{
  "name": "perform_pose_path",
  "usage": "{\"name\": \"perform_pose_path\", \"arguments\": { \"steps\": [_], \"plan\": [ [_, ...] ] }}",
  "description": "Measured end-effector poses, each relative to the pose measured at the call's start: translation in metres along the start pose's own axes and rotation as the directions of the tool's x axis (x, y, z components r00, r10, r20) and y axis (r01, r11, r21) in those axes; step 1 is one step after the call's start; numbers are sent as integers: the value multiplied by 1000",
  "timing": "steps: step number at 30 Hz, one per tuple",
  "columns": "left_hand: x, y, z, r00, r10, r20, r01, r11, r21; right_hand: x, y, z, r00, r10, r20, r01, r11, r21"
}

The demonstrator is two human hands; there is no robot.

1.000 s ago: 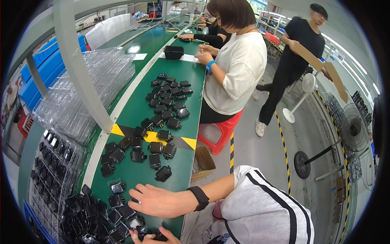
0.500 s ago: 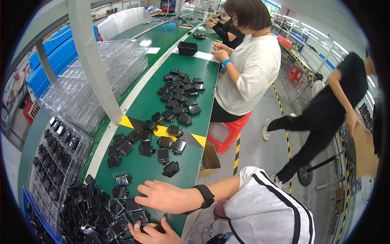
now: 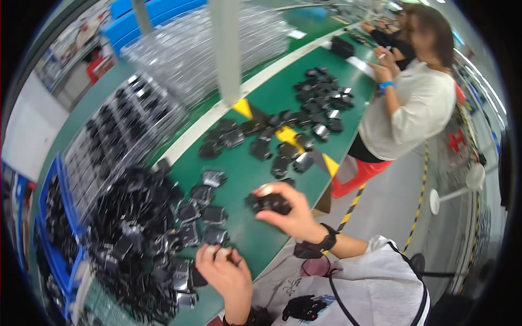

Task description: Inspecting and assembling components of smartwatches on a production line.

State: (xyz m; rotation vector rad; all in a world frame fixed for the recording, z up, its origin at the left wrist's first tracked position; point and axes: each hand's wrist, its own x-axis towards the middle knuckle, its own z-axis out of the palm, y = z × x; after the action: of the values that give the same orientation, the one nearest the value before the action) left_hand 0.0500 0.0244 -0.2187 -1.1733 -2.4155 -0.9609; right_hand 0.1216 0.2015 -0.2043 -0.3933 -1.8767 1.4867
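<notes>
Green matting covers a long workbench (image 3: 247, 174) on an assembly line, with a white strip along its far edge and a yellow-and-black hazard mark across the middle. Nearest the camera, a heap of small black plastic parts (image 3: 136, 228) spreads over the bench's near end, some with shiny faces. Left of that heap stands a blue bin (image 3: 54, 217) holding more dark parts, and beyond it lie clear plastic trays (image 3: 119, 130) with black parts seated in their pockets. A taller stack of empty clear trays (image 3: 206, 49) sits farther along, behind a grey upright post (image 3: 225, 49).

The right hand (image 3: 288, 212), with a black wristband (image 3: 321, 242) on its wrist, is curled around one black part (image 3: 269, 202), fingers and thumb gripping it just above the matting, to the right of the heap. The left hand (image 3: 223, 269) is at the heap's near edge, fingers bent and pinched on something small and dark; what it is cannot be made out.

Loose black parts (image 3: 272, 144) lie scattered past the heap, across the hazard mark. Farther along, a second cluster (image 3: 323, 100) sits before a co-worker in a white shirt (image 3: 408, 114) seated on a red stool (image 3: 359, 174), hands raised over the bench.
</notes>
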Motion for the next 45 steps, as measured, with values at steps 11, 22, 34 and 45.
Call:
{"name": "perform_pose_path", "arguments": {
  "steps": [11, 22, 34, 45],
  "plan": [
    [62, 10, -27, 978, -43, 202, 17, 992, 125, -3, 5, -2, 998, 39, 57, -40, 999, 20],
    [56, 16, -13, 941, -82, 329, 9, 976, 217, -5, 7, -5, 995, -45, 86, 49, 997, -51],
    [90, 25, -12, 962, -54, 268, 35, 996, 77, -6, 5, -4, 994, 20, 105, -18, 1000, -19],
    [93, 27, 6, 917, -140, 374, 48, 969, 243, -7, 3, -4, 993, 7, 121, -2, 999, -41]
  ]
}}
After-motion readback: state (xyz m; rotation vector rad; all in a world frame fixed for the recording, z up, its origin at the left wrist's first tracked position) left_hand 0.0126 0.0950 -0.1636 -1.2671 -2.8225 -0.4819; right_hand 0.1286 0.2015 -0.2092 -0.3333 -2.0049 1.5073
